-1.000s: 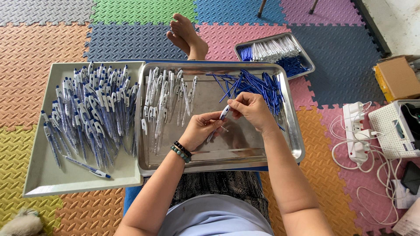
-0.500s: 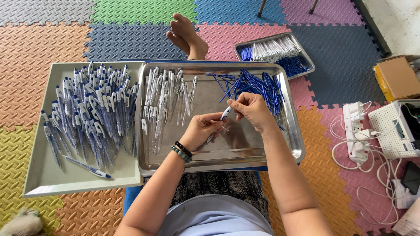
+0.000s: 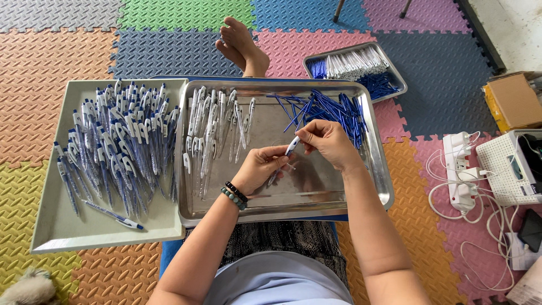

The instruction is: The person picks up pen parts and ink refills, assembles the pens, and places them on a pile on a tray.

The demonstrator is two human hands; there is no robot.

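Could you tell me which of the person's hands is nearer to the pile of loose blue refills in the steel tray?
The right hand. It sits just below and beside the blue refills, almost touching them. The left hand is farther left and lower, over bare tray; both hold one pen.

Just one view here, head-mounted, looking almost straight down over the person's lap. It's close enough that the steel tray [image 3: 372, 169] and white tray [image 3: 51, 237] fill the middle, with the foam floor mats [image 3: 169, 17] ringing the edges.

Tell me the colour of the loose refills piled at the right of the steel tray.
Blue: the refills show best in the head view.
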